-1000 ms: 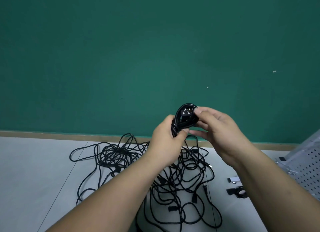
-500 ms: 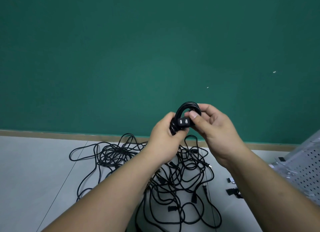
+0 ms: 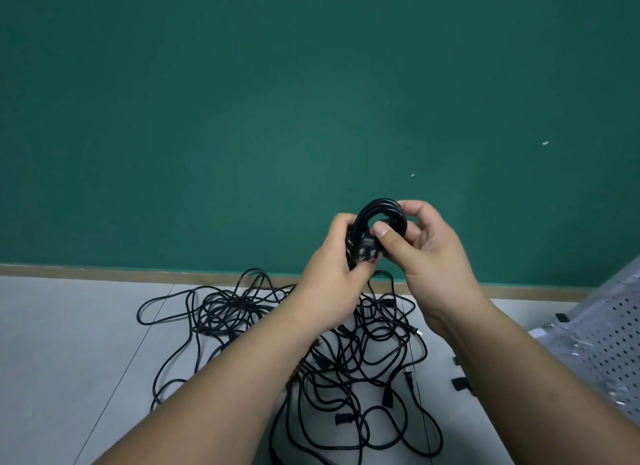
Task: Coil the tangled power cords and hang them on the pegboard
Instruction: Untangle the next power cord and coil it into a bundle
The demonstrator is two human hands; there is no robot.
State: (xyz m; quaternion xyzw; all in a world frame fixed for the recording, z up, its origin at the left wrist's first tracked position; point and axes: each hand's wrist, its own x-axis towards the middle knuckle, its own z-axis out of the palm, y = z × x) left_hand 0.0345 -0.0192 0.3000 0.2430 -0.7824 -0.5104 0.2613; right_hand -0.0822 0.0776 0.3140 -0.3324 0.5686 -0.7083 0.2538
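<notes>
Both hands held a small black coil point(image 3: 381, 211) of cord up in front of the green wall point(image 3: 277, 100): the left hand point(image 3: 332, 274) gripped its lower part, fingers curled round the bunched loops, while the right hand point(image 3: 429, 253) pinched the top of the loop and pressed its thumb near the plug point(image 3: 471, 253). Below them the tangle point(image 3: 346, 353) of cords lay spread on the grey floor point(image 3: 69, 343), with the white pegboard point(image 3: 609, 343) lying at the right edge.
</notes>
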